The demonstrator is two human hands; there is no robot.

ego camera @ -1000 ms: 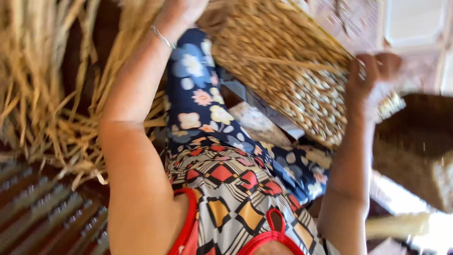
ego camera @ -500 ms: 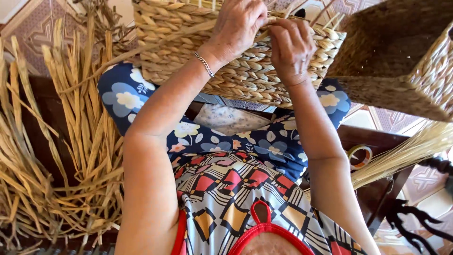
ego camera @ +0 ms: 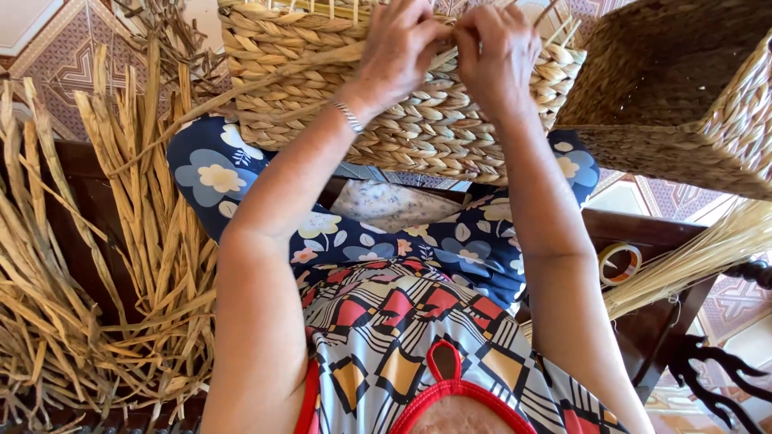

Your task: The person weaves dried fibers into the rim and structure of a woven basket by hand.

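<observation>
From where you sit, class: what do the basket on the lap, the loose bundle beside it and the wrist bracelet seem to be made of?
Basket: braided dried plant fibre, matte tan, thick twisted rows.
Loose bundle: flat dried leaves or rush, pale and frayed, likely the same stuff.
Bracelet: probably metal, silvery and shiny.

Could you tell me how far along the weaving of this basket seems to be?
Done: the woven basket on the lap shows many finished braided rows. In hand: the left hand and right hand pinch a strand at its upper edge. Left: upright stakes protrude unwoven, and loose dried stalks lie alongside.
</observation>
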